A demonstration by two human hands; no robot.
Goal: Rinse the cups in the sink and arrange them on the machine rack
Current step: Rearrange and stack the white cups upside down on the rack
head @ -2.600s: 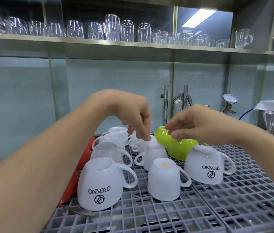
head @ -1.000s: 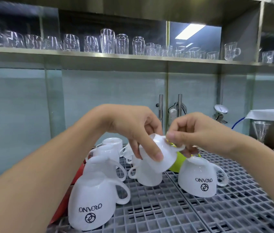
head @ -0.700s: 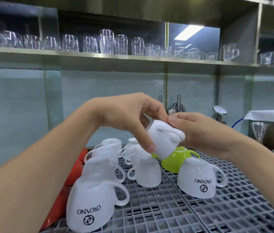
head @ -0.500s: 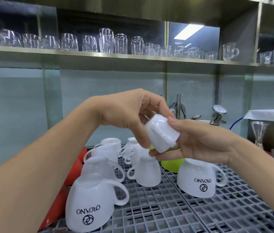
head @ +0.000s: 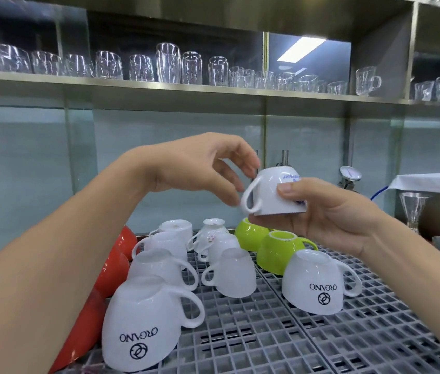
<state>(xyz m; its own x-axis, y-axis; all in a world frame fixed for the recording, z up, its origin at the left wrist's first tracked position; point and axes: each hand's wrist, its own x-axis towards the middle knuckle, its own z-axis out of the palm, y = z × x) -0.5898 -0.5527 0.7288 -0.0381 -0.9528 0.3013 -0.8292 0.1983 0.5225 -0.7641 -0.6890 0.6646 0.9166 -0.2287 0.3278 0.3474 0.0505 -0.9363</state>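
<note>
Holding a small white cup (head: 273, 194) upside down above the grey rack (head: 281, 344), the right hand (head: 318, 211) grips its sides. The left hand (head: 200, 168) is open beside it. It looks light, hard, breakable, maybe slippery, so hold the handle.

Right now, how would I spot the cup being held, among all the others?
Start at the grey grid rack full of upturned cups. Above it, the right hand grips a small white cup upside down, handle toward the open left hand. It alone is off the rack and carries blue print.
</note>
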